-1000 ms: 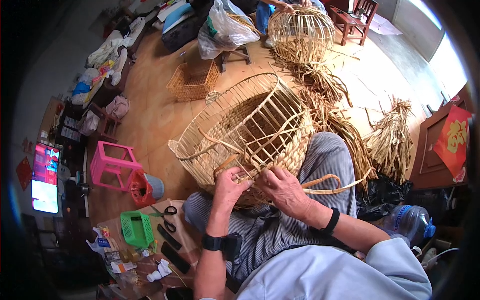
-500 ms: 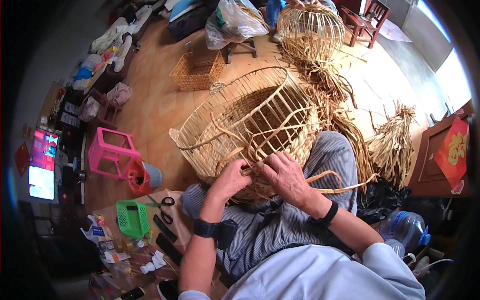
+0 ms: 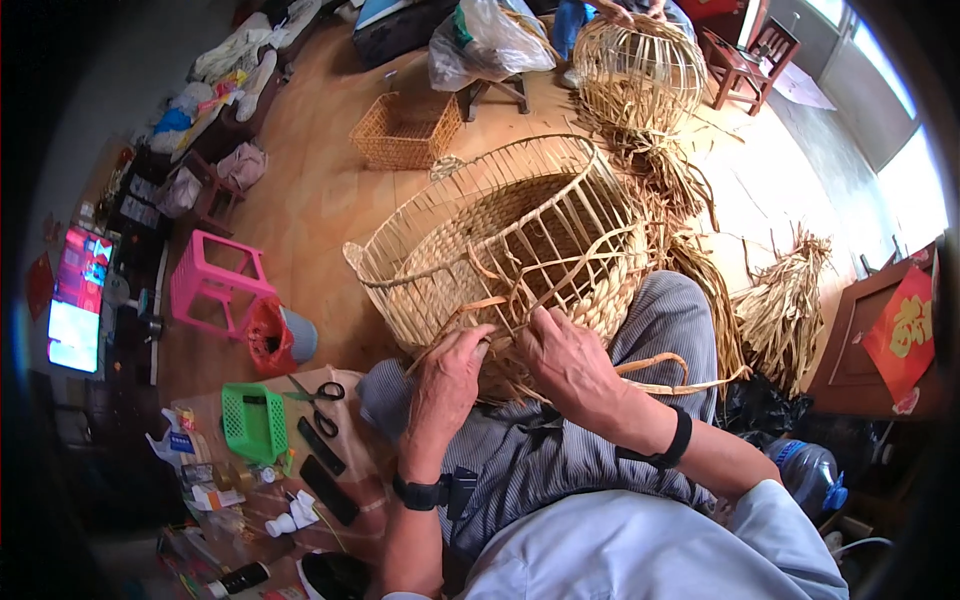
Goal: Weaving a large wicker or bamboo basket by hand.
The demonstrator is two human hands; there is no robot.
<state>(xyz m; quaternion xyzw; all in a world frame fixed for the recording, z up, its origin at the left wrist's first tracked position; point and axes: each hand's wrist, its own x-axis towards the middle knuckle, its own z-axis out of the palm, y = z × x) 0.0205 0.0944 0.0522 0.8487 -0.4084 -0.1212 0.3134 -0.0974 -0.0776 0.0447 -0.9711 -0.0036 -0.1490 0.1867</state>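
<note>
1. On the person's lap, a half-woven basket (image 3: 500, 250) lies on its side, its long axis running away from the person, its open mouth facing up and left.
2. The left hand (image 3: 450, 375) has its fingers (image 3: 478, 340) clamped on a loose flat strip (image 3: 470, 310) at the woven end.
3. The right hand (image 3: 570, 365) presses on the weave just beside the left, fingers together; whether they pinch a strip I cannot tell.
4. Open wooden floor (image 3: 320, 200) lies left of the basket; a pink stool (image 3: 215, 290) and scissors (image 3: 318, 392) sit well apart from it.
5. A heap of strips (image 3: 785, 310) crowds the right.
6. Both hands hide the basket's near end.
</note>
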